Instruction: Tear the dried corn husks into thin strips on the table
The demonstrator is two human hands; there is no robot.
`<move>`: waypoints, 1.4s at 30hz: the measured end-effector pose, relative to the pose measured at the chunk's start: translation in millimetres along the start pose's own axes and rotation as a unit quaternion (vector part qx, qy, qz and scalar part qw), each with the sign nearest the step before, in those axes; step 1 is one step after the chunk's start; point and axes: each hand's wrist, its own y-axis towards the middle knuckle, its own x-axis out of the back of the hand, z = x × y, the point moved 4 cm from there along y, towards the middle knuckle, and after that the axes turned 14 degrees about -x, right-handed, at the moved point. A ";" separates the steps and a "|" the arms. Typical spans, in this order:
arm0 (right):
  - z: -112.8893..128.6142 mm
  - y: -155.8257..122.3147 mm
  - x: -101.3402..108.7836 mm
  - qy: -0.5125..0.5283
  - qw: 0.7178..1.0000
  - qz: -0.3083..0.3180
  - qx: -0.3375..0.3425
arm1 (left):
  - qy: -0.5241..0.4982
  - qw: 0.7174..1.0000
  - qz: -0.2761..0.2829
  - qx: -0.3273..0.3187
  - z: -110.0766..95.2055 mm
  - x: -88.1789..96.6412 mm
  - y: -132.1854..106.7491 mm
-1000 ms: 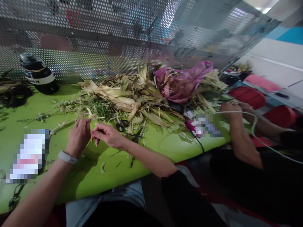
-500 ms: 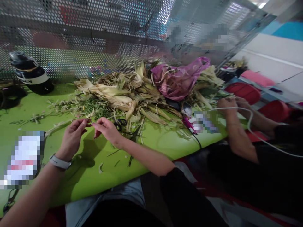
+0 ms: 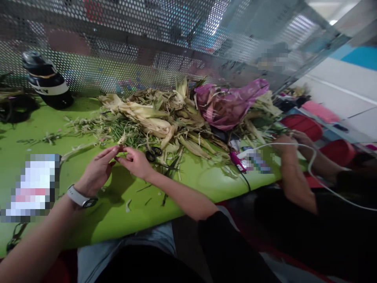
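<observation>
My left hand [image 3: 98, 173], a watch with a pale strap on its wrist, has thumb and fingers pinched together. My right hand [image 3: 134, 163] is closed too, its fingertips meeting those of the left above the green table [image 3: 118, 220]. Something small may be between them; its kind cannot be made out. Just beyond the fingertips lie shredded green strips [image 3: 123, 131] and a heap of dry corn husks [image 3: 159, 122]. Black-handled scissors [image 3: 153, 153] rest right of my right hand, partly among the scraps.
A purple plastic bag [image 3: 229, 106] sits on the husks. At left are a dark bottle [image 3: 50, 84] and a blurred-out phone-like screen [image 3: 33, 186]. A pink device [image 3: 238, 162] with a cable lies at right, near another person's hands [image 3: 287, 147]. A perforated metal panel [image 3: 132, 47] stands behind.
The view has shifted a little, so things appear further right. My hands have come closer together, fingertips now touching, and my left wrist has turned to show the watch face.
</observation>
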 end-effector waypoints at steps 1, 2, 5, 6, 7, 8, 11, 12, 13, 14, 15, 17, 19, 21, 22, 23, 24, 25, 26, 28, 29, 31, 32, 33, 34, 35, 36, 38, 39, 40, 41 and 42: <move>0.0 0.1 -1.0 -0.003 1.000 0.000 0.000 | -0.001 1.000 -0.006 0.000 -0.8 -1.7 -1.5; 0.2 -0.1 -1.8 0.000 1.000 0.002 0.001 | 0.000 1.000 -0.010 -0.001 -1.8 -3.5 -2.9; 2.4 -1.9 -1.9 0.034 0.999 0.016 0.010 | 0.011 1.000 -0.019 -0.007 -4.7 -7.1 -5.9; 3.8 -2.9 -1.3 0.047 0.999 0.023 0.014 | 0.014 1.000 -0.020 -0.006 -5.5 -7.7 -6.4; 5.3 -4.0 -0.1 0.057 0.998 0.027 0.016 | 0.019 1.000 -0.021 -0.005 -6.2 -7.8 -6.8; 7.1 -5.3 1.5 0.065 0.997 0.028 0.018 | 0.025 0.999 -0.023 -0.006 -6.9 -7.4 -7.1; 13.1 -9.8 7.2 0.073 0.997 0.013 0.024 | 0.065 0.997 -0.039 -0.032 -9.4 -3.5 -6.9; 15.1 -11.6 8.8 0.069 0.997 0.007 0.026 | 0.085 0.994 -0.044 -0.052 -10.6 -2.2 -6.7; 17.0 -13.3 10.0 0.064 0.998 0.002 0.029 | 0.108 0.990 -0.045 -0.077 -12.1 -1.4 -6.7; 18.8 -15.0 10.9 0.061 0.998 0.000 0.033 | 0.133 0.985 -0.041 -0.107 -13.9 -1.5 -6.9; 20.3 -16.5 11.9 0.063 0.997 0.000 0.036 | 0.159 0.977 -0.031 -0.136 -15.8 -2.6 -7.4; 22.7 -18.7 14.9 0.090 0.995 0.001 0.032 | 0.203 0.962 -0.004 -0.181 -19.0 -6.3 -9.5; 24.6 -19.8 18.8 0.143 0.989 0.010 0.016 | 0.235 0.952 0.023 -0.196 -20.4 -10.3 -12.5; 27.4 -21.0 21.6 0.192 0.981 0.033 -0.004 | 0.268 0.940 0.034 -0.210 -21.4 -11.8 -15.8; 29.4 -21.9 22.0 0.209 0.976 0.052 -0.010 | 0.292 0.928 0.037 -0.228 -22.2 -11.9 -17.3; 31.6 -22.9 21.8 0.220 0.973 0.071 -0.016 | 0.320 0.912 0.043 -0.252 -23.0 -11.8 -18.8; 33.6 -24.0 21.5 0.226 0.970 0.089 -0.022 | 0.348 0.894 0.053 -0.276 -23.4 -11.7 -19.9; 35.3 -24.8 21.3 0.232 0.967 0.103 -0.028 | 0.375 0.876 0.070 -0.295 -23.1 -11.8 -20.7; 36.6 -25.1 21.6 0.239 0.964 0.113 -0.033 | 0.398 0.861 0.093 -0.304 -22.2 -12.1 -21.1; 38.2 -23.8 25.0 0.261 0.958 0.115 -0.037 | 0.430 0.839 0.143 -0.300 -20.2 -13.3 -20.6; 38.4 -22.0 28.0 0.275 0.954 0.111 -0.037 | 0.439 0.835 0.169 -0.286 -19.5 -14.5 -20.0; 37.5 -17.2 34.7 0.296 0.948 0.105 -0.049 | 0.437 0.838 0.220 -0.244 -19.4 -18.1 -18.5; 36.4 -14.6 38.0 0.302 0.946 0.103 -0.059 | 0.421 0.846 0.242 -0.217 -19.6 -20.1 -17.6; 35.2 -12.2 41.0 0.304 0.945 0.102 -0.070 | 0.397 0.860 0.260 -0.187 -19.7 -21.7 -16.6; 34.1 -10.1 43.5 0.303 0.944 0.103 -0.081 | 0.368 0.875 0.274 -0.154 -19.1 -22.9 -15.4; 33.3 -8.4 45.4 0.299 0.944 0.107 -0.088 | 0.340 0.888 0.284 -0.121 -17.7 -23.4 -14.1; 32.6 -7.1 46.6 0.291 0.945 0.114 -0.094 | 0.316 0.898 0.291 -0.089 -15.4 -23.0 -12.6; 31.5 -5.3 47.2 0.268 0.948 0.137 -0.103 | 0.301 0.904 0.301 -0.043 -8.4 -19.7 -9.2; 30.8 -4.7 47.0 0.252 0.950 0.151 -0.108 | 0.309 0.902 0.298 -0.042 -5.2 -17.1 -7.0; 29.9 -4.1 47.0 0.234 0.952 0.162 -0.114 | 0.325 0.898 0.294 -0.045 -1.8 -14.3 -4.8; 28.8 -3.4 47.2 0.215 0.954 0.171 -0.121 | 0.343 0.891 0.290 -0.062 0.6 -11.9 -2.8; 27.6 -2.6 48.0 0.196 0.956 0.176 -0.128 | 0.363 0.882 0.280 -0.106 0.5 -10.3 -0.9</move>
